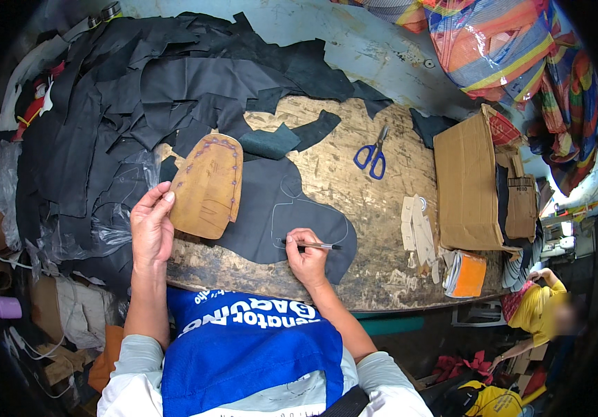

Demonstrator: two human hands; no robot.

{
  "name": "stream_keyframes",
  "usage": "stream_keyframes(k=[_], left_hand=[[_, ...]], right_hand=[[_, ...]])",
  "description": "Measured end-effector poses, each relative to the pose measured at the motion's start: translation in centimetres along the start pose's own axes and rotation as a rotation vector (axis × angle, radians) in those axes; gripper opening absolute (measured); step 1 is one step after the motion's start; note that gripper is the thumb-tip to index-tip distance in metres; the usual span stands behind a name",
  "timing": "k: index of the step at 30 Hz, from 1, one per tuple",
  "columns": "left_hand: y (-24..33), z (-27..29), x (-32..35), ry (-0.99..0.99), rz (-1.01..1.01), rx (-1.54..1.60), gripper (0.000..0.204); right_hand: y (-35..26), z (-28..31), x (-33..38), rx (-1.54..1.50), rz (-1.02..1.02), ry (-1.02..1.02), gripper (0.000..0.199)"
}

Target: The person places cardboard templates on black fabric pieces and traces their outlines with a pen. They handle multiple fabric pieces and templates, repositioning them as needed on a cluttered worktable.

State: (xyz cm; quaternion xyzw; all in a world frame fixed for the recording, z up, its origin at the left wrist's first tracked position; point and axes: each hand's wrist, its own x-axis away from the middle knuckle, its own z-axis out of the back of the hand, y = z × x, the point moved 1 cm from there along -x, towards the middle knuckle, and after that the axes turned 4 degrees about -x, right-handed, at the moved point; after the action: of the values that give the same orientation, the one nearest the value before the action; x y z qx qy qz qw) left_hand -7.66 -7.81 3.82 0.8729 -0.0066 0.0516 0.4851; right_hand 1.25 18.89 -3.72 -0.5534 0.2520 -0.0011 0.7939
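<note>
Worn wooden workbench (354, 187), seen from above. At its near edge lies a dark leather piece (271, 215) with a traced outline. On it rests the right hand (306, 256), fingers closed around a pen (318, 245). Just left, the left hand (149, 226) grips a tan pattern board (207, 186). Beyond: black leather scraps (146, 83), blue scissors (372, 154), a cardboard box (466, 184).

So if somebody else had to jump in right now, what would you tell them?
Left hand holds the tan pattern board lifted off the dark leather piece. Right hand holds a pen, tip on the leather. One outline is already traced on the piece. Not yet cut; the blue scissors lie beyond it on the wooden table. More dark scraps are piled at the left.
</note>
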Motion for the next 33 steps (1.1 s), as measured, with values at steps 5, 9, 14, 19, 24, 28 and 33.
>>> stream_keyframes(k=[5, 9, 14, 19, 24, 28, 33], left_hand=[[0.1, 2.0, -0.6, 0.019, -0.054, 0.026, 0.020], [0.8, 4.3, -1.7, 0.120, -0.068, 0.026, 0.023], [0.6, 5.9, -2.7, 0.185, 0.016, 0.052, 0.027], [-2.0, 5.4, -2.5, 0.119, 0.114, -0.038, 0.028], [-1.7, 6.1, -2.1, 0.155, 0.126, -0.109, 0.026], [-1.2, 6.1, -1.8, 0.121, 0.234, -0.042, 0.025], [-4.8, 1.2, 0.1, 0.012, 0.388, -0.111, 0.023]], right_hand=[[0.6, 0.4, 0.4, -0.090, -0.097, 0.136, 0.007], [0.9, 4.8, 0.0, 0.072, -0.178, 0.474, 0.011], [0.0, 10.0, 0.4, 0.764, -0.252, 0.317, 0.025], [1.5, 10.2, 1.1, 0.565, -0.407, 0.216, 0.023], [2.6, 15.9, 0.1, 0.034, -0.583, 0.351, 0.017], [0.0, 21.2, -0.2, 0.728, -0.257, 0.361, 0.018], [-0.3, 19.0, 1.0, 0.287, -0.183, 0.422, 0.008]])
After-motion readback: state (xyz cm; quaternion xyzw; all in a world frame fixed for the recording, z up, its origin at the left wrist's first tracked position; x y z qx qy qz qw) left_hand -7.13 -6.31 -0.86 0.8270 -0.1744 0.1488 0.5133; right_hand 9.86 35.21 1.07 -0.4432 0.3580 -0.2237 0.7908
